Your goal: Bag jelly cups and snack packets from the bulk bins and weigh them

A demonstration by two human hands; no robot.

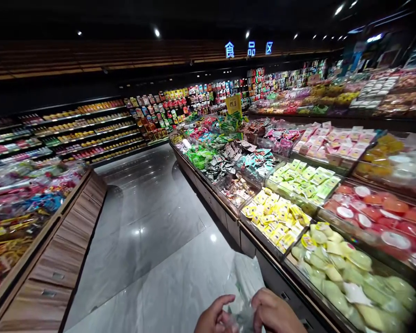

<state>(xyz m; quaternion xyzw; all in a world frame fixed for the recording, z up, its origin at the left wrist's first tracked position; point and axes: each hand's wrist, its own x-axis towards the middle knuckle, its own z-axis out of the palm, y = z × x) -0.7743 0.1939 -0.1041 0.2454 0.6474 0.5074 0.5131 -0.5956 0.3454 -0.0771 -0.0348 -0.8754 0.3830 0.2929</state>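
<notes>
the right hand [275, 312] pinches the thin plastic bag [247, 273] between thumb and curled fingers; the left hand [215, 318] is half curled at the bag's other side, and whether its fingertips grip the film, i cannot tell. the bag hangs crumpled between the hands, its loose part spread beyond them. it looks very light, limp and rather slippery, with layers likely to cling and film that could tear under a hard tug. a pinch on each side of an edge seems the best hold; which end is the mouth is unclear. grey floor [138, 259] lies beneath and left of the bag. right of it stands the surface [230, 225], with rounded green packs [333, 266] and, farther beyond the bag, yellow packets [277, 217].
</notes>
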